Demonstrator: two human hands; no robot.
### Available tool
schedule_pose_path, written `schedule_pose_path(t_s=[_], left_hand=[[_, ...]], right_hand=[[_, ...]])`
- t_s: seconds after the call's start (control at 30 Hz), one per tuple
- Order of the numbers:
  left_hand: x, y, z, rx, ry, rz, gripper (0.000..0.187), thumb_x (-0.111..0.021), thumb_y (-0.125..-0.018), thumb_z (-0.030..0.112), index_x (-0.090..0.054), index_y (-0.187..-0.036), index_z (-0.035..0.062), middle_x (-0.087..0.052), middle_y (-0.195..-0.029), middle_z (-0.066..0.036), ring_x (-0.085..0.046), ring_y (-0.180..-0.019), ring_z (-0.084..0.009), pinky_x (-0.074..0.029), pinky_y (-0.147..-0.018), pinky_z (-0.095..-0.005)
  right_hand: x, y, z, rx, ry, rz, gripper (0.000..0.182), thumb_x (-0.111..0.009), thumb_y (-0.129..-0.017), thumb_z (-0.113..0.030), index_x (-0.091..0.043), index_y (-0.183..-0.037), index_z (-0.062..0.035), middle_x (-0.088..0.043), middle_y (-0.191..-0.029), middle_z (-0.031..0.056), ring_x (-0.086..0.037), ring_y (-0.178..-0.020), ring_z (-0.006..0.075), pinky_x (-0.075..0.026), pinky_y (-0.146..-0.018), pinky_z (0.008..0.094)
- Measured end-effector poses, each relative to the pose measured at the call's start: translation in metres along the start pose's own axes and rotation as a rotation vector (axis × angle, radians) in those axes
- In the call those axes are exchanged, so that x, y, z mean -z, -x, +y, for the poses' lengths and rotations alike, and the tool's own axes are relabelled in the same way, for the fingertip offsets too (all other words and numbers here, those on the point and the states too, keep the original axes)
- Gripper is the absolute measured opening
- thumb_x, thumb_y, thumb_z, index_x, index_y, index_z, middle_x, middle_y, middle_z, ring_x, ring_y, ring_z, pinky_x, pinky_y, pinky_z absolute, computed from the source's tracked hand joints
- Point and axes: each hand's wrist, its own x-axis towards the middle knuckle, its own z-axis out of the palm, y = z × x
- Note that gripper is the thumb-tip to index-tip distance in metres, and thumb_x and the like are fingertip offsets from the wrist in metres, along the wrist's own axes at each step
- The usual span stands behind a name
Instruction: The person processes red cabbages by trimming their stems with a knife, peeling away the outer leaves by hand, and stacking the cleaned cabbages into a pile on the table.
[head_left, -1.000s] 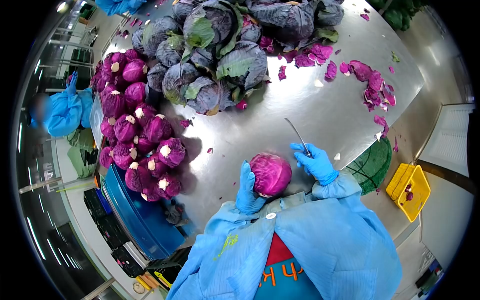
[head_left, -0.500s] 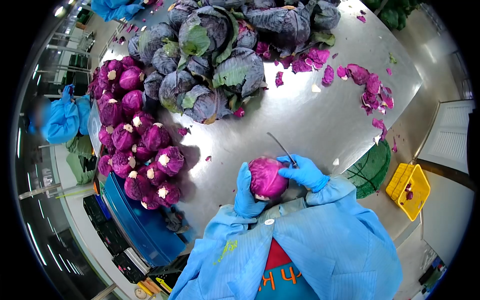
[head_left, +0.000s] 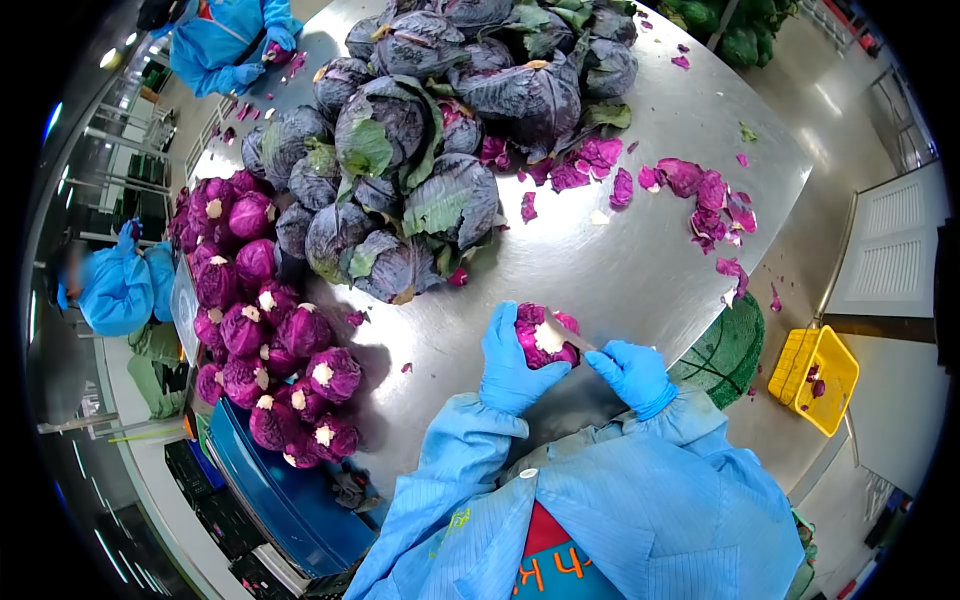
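Observation:
My left hand (head_left: 508,372), in a blue glove, is wrapped round the left side of a trimmed red cabbage (head_left: 530,325). Its pale cut stem end faces up. In my gloved right hand (head_left: 637,376) is a knife (head_left: 571,335), its blade lying against the white stem. The knife's handle is hidden by the fingers. To the left, trimmed red cabbages (head_left: 245,330) with white stem ends are piled along the table's edge. Farther off, several untrimmed cabbages (head_left: 450,200) with dark outer leaves form a heap on the steel table (head_left: 450,340).
Torn purple leaves (head_left: 708,190) are scattered at the table's right side. A green mesh basket (head_left: 730,350) and a yellow crate (head_left: 815,380) stand beyond that edge. A blue bin (head_left: 275,500) is at the left. Co-workers in blue (head_left: 215,45) stand at the far left.
The cabbage has been tilted so its stem end shows. The knife, which pointed up and away, now lies across the stem. My view has shifted slightly.

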Motion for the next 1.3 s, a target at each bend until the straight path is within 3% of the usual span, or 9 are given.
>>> schedule_pose_path(t_s=[0.17, 0.47, 0.53, 0.6, 0.67, 0.77, 0.9, 1.1, 1.3], left_hand=[[-0.004, -0.01, -0.004, 0.079, -0.012, -0.019, 0.115, -0.086, -0.052, 0.049, -0.03, -0.137, -0.0049, -0.037, -0.136, -0.027, -0.04, -0.124, -0.0417, -0.035, -0.104, -0.047], [-0.005, -0.023, 0.013, 0.187, -0.065, -0.087, 0.112, -0.086, -0.051, 0.047, -0.033, -0.135, -0.0046, -0.041, -0.131, -0.025, -0.044, -0.119, -0.0387, -0.037, -0.103, -0.0441], [-0.006, -0.02, 0.016, 0.078, -0.116, -0.065, 0.11, -0.085, -0.051, 0.047, -0.034, -0.133, -0.0045, -0.042, -0.13, -0.024, -0.044, -0.117, -0.0394, -0.037, -0.102, -0.0446], [-0.008, -0.017, 0.02, -0.025, -0.207, -0.075, 0.109, -0.086, -0.051, 0.044, -0.034, -0.134, -0.0046, -0.041, -0.13, -0.025, -0.043, -0.118, -0.0412, -0.036, -0.103, -0.0459], [-0.007, -0.016, 0.021, 0.023, -0.131, -0.067, 0.109, -0.087, -0.05, 0.041, -0.034, -0.134, -0.0047, -0.04, -0.13, -0.024, -0.042, -0.119, -0.0401, -0.036, -0.104, -0.0449], [0.009, -0.019, 0.023, 0.153, 0.034, -0.117, 0.11, -0.088, -0.05, 0.038, -0.033, -0.135, -0.0049, -0.04, -0.131, -0.024, -0.043, -0.121, -0.0383, -0.036, -0.105, -0.0429], [0.013, -0.021, 0.004, 0.204, 0.126, -0.151, 0.111, -0.089, -0.051, 0.038, -0.033, -0.136, -0.0051, -0.041, -0.13, -0.023, -0.045, -0.12, -0.036, -0.038, -0.104, -0.0399], [0.004, -0.02, 0.001, 0.191, 0.062, -0.092, 0.113, -0.087, -0.051, 0.047, -0.033, -0.136, -0.0044, -0.042, -0.131, -0.025, -0.043, -0.121, -0.0392, -0.038, -0.103, -0.0436], [0.004, -0.022, -0.001, 0.207, 0.086, -0.13, 0.114, -0.087, -0.051, 0.045, -0.031, -0.137, -0.0054, -0.042, -0.132, -0.025, -0.043, -0.121, -0.0389, -0.037, -0.103, -0.0444]], right_hand=[[-0.01, -0.002, -0.01, 0.123, 0.142, 0.03, 0.048, -0.056, -0.085, -0.056, -0.059, -0.068, -0.0115, -0.059, -0.064, 0.01, -0.06, -0.058, 0.0286, -0.045, -0.052, 0.0411], [-0.001, -0.027, -0.007, -0.019, 0.274, -0.073, 0.048, -0.051, -0.088, -0.056, -0.061, -0.07, -0.0121, -0.058, -0.06, 0.0092, -0.061, -0.059, 0.0289, -0.046, -0.053, 0.0416], [0.006, -0.044, 0.006, 0.216, 0.377, 0.095, 0.05, -0.05, -0.091, -0.055, -0.064, -0.074, -0.0108, -0.06, -0.06, 0.0099, -0.062, -0.059, 0.0282, -0.047, -0.055, 0.0404], [0.017, -0.069, 0.017, 0.076, 0.227, 0.099, 0.051, -0.049, -0.092, -0.054, -0.067, -0.077, -0.0096, -0.061, -0.062, 0.0108, -0.063, -0.061, 0.0278, -0.049, -0.058, 0.0392], [0.031, -0.099, 0.023, -0.413, -0.185, -0.063, 0.051, -0.048, -0.093, -0.053, -0.069, -0.08, -0.0085, -0.063, -0.064, 0.0119, -0.064, -0.062, 0.0278, -0.049, -0.061, 0.0381], [0.017, -0.078, 0.025, -0.357, -0.488, -0.181, 0.053, -0.049, -0.092, -0.055, -0.068, -0.08, -0.0077, -0.065, -0.066, 0.0115, -0.064, -0.065, 0.027, -0.05, -0.063, 0.038], [-0.003, -0.037, 0.011, 0.02, -0.123, -0.153, 0.053, -0.05, -0.09, -0.056, -0.063, -0.074, -0.0082, -0.062, -0.066, 0.0134, -0.063, -0.064, 0.0327, -0.048, -0.062, 0.0451], [-0.013, -0.039, 0.011, 0.094, 0.068, -0.164, 0.055, -0.046, -0.09, -0.06, -0.063, -0.073, -0.0104, -0.063, -0.069, 0.0146, -0.062, -0.066, 0.0357, -0.048, -0.062, 0.0468], [0.003, -0.069, 0.012, -0.02, -0.23, -0.565, 0.057, -0.042, -0.091, -0.061, -0.066, -0.077, -0.0112, -0.064, -0.064, 0.0112, -0.063, -0.06, 0.0306, -0.051, -0.063, 0.0419]])
